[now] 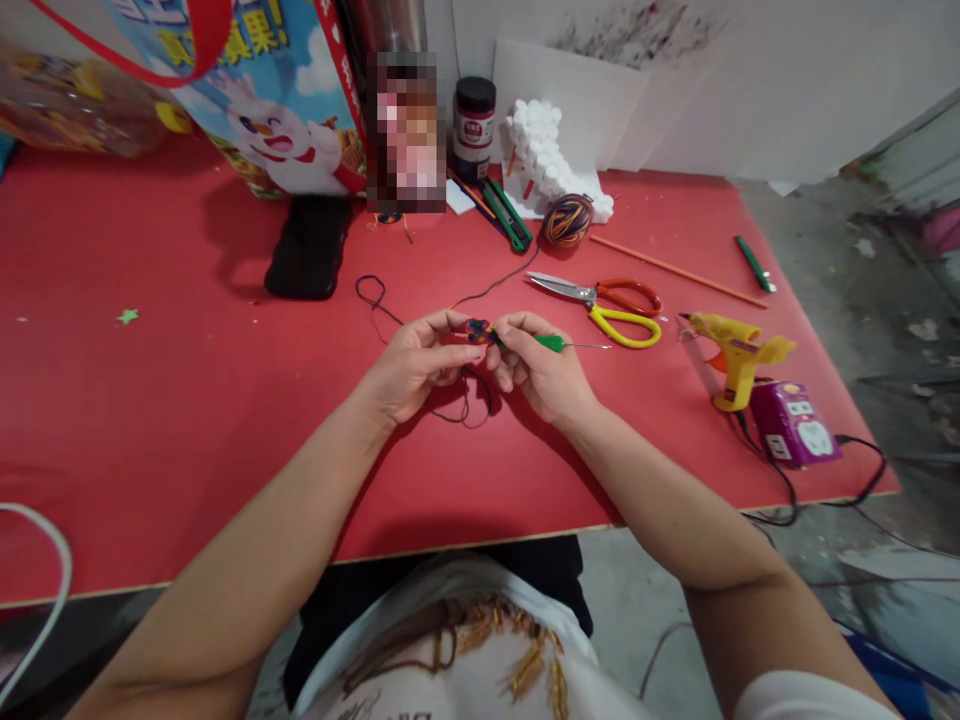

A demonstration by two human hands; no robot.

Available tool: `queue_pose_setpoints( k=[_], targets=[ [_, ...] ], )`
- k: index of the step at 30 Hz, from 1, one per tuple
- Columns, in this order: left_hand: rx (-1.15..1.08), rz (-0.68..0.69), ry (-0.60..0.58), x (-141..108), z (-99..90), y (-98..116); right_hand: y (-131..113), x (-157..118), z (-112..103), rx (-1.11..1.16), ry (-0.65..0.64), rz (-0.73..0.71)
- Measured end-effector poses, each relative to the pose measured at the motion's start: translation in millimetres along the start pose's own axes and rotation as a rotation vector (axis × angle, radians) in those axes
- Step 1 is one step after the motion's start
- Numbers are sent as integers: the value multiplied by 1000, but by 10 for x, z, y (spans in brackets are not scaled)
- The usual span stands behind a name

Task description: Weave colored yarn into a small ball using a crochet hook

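Note:
Between my two hands is a small multicoloured crochet piece [478, 329]. My left hand [420, 368] pinches its left end between thumb and fingers. My right hand [538, 365] is closed around a crochet hook with a green handle [550, 343], its thin metal end pointing right. The right fingertips also meet the piece's right end. A dark strand of yarn [499, 281] runs from the piece up to a striped yarn ball [567, 221]. Loose yarn loops [480, 395] lie below and left of the hands.
Scissors [592, 294] with red and yellow handles lie right of my hands. Further right are a yellow glue gun [739, 350], a purple power box [796, 423] and cables. A black phone [309, 247], green cutter [507, 215], dark jar [473, 130] and printed bag [277, 110] are behind.

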State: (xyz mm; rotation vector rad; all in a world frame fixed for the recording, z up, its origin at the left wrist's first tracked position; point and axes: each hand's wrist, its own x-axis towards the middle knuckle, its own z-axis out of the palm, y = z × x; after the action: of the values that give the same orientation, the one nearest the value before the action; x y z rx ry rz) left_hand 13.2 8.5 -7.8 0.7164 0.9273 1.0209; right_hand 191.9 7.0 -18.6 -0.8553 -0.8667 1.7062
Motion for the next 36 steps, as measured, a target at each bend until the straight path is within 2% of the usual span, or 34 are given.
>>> queue_pose_setpoints(
  k=[3,6,9,16,26,36],
  targets=[
    [19,-2,-40,11,-29,2,2,-17,8,-76,-5,-22],
    [50,-16,-23,9,-19,7,2,-31,13,-114,-22,-24],
    [-20,-30,-24,2,7,12,12,-32,7,-109,-40,-16],
    [-203,-191,-168,12,19,7,43,-24,-6,-68,-97,-34],
    [-238,-219,-108,24,27,-3,48,-43,13,-111,-81,-60],
    [-253,-241,-119,16,25,-1,24,-41,3,-58,-104,-26]
  ],
)
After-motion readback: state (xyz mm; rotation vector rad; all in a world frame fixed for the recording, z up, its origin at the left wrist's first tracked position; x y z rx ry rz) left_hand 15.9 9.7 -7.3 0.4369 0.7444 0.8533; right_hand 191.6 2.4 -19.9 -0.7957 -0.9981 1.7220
